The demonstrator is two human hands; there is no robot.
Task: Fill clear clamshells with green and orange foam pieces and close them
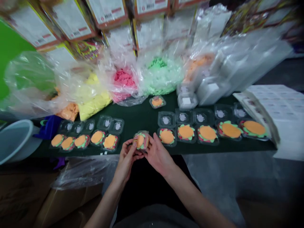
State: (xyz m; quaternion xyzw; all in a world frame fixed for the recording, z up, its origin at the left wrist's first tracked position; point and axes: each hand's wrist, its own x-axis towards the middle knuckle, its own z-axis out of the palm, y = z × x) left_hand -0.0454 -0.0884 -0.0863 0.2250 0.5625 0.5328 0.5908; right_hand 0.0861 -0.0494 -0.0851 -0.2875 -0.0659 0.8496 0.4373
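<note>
Between my two hands, above the table's front edge, is a small clear plastic box (142, 141) with a burger-shaped piece in it, orange on top with green and pink edges. My left hand (127, 155) grips its left side, the thumb lying on top. Against the right side rest the fingers of my right hand (158, 153), its thumb raised and apart from the box. To the right stand several open clear boxes (167, 136) with burger-shaped pieces, lids folded back. More open boxes (110, 142) line up on the left.
Behind the rows, plastic bags hold yellow (95, 103), pink (123, 80) and green (158, 74) material. One closed box (157, 101) sits mid-table. Stacked clear containers (209, 90) and sticker sheets (280, 107) are at right. A white tub (17, 139) stands far left; printed cartons (106, 12) rise behind.
</note>
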